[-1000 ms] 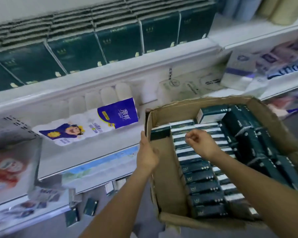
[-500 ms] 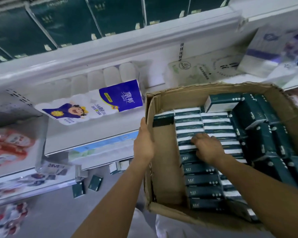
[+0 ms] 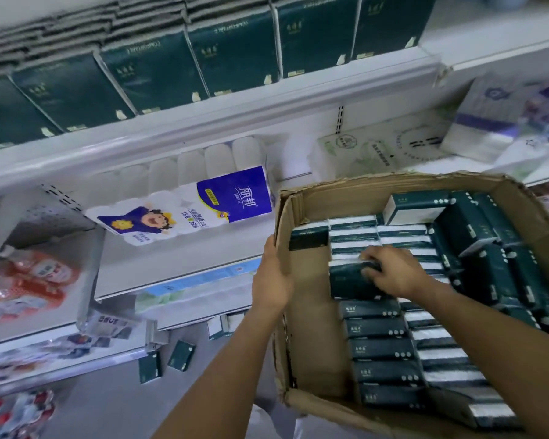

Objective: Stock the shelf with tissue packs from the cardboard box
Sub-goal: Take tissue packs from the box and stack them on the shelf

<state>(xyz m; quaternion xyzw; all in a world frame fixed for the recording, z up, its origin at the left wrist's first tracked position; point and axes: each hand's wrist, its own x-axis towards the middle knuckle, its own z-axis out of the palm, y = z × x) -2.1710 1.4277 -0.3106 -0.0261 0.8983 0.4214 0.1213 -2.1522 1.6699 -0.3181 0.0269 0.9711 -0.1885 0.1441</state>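
An open cardboard box (image 3: 314,337) fills the lower right, packed with rows of dark green tissue packs (image 3: 381,350). My right hand (image 3: 393,272) is inside the box, fingers curled round one green tissue pack (image 3: 352,282) that is tilted up out of its row. My left hand (image 3: 271,280) grips the box's left wall from outside, thumb over the rim. The white shelf (image 3: 178,261) lies left of the box, with bare space in front of the roll pack.
A blue and white toilet roll pack (image 3: 187,213) lies on the middle shelf. Large dark green packs (image 3: 159,71) line the top shelf. Pale tissue packs (image 3: 393,147) sit behind the box. Several small green packs (image 3: 179,359) lie on the floor below. Red packs (image 3: 29,280) are at left.
My right hand has lowered into the box, closed round a tissue pack and begun lifting it out of its row. My left hand has kept its hold on the box wall.
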